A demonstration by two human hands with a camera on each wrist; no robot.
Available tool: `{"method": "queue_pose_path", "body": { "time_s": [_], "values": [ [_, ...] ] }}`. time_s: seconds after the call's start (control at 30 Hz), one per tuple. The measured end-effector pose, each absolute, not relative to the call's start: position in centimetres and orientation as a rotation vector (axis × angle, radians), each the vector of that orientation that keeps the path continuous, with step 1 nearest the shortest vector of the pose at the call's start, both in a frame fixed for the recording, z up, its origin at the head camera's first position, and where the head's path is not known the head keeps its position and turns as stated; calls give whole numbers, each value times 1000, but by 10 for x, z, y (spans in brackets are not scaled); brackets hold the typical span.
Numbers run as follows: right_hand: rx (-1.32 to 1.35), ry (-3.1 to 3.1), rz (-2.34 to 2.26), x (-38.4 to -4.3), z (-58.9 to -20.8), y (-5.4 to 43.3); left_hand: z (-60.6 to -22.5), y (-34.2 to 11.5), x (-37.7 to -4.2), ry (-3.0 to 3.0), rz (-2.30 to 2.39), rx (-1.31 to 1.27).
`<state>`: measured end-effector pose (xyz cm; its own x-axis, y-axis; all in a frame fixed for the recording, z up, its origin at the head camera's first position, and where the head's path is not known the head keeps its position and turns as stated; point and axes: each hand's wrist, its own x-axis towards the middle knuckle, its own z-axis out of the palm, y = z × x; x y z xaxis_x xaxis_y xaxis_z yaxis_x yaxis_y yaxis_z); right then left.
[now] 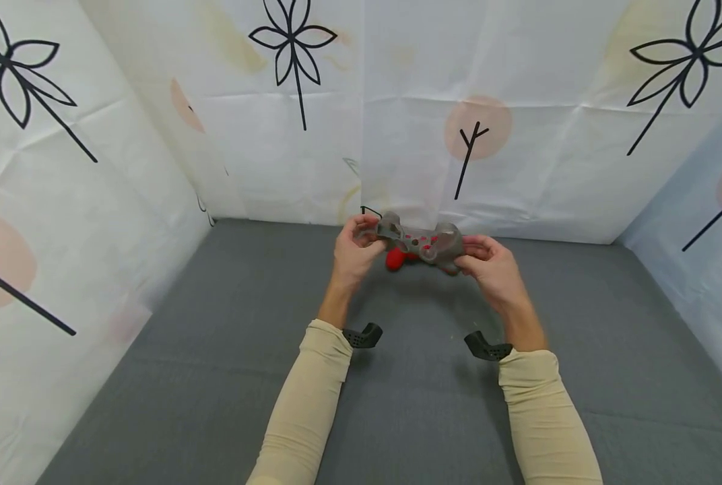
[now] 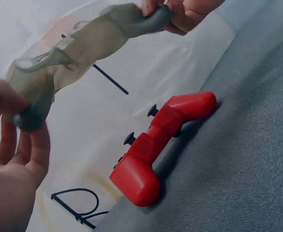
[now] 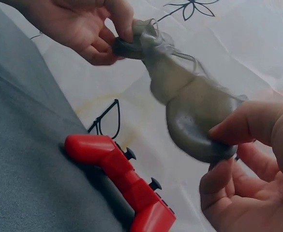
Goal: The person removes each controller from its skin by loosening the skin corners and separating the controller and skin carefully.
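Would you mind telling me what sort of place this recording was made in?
Probably a makeshift recording booth, not a lived-in room: white printed sheets hang as walls on three sides, a plain grey padded surface serves as the floor, and only a red game controller lies on it.

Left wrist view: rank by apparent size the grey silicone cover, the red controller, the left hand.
1. grey silicone cover, stretched between both hands, the longest span in frame.
2. red controller, lying on the grey surface.
The left hand is cropped by the frame edge and closest to the camera, so its rank is unsure.
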<state>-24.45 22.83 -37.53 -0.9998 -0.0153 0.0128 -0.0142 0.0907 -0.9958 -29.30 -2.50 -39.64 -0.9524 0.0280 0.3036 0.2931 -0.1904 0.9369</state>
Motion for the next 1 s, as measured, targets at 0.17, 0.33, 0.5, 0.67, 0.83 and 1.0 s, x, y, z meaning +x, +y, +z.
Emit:
{"method": "queue_pose_path", "body": {
  "time_s": [0.17,0.33,0.5,0.67,0.83,1.0],
  "values": [
    [-188,2287,-1991,-242,-374,226,-400,-24,-293,-1861,-2313,-441],
    [-216,2338,-1971,-242,-376,224,-398,-22,-292,-1866,-2331,-411],
    [-165,2401,-2028,-242,-377,226,-398,-23,-291,-1914,-2289,-325],
    [-155,2359,-2125,-241,-376,229,-399,-24,-293,-1940,-2230,-338],
    [-153,2325,-2158,-240,-373,230,-399,-24,-294,-1934,-2230,-340],
    [-127,2341,-2138,-240,-372,231,-397,-25,-293,-1903,-2292,-337]
  ]
}}
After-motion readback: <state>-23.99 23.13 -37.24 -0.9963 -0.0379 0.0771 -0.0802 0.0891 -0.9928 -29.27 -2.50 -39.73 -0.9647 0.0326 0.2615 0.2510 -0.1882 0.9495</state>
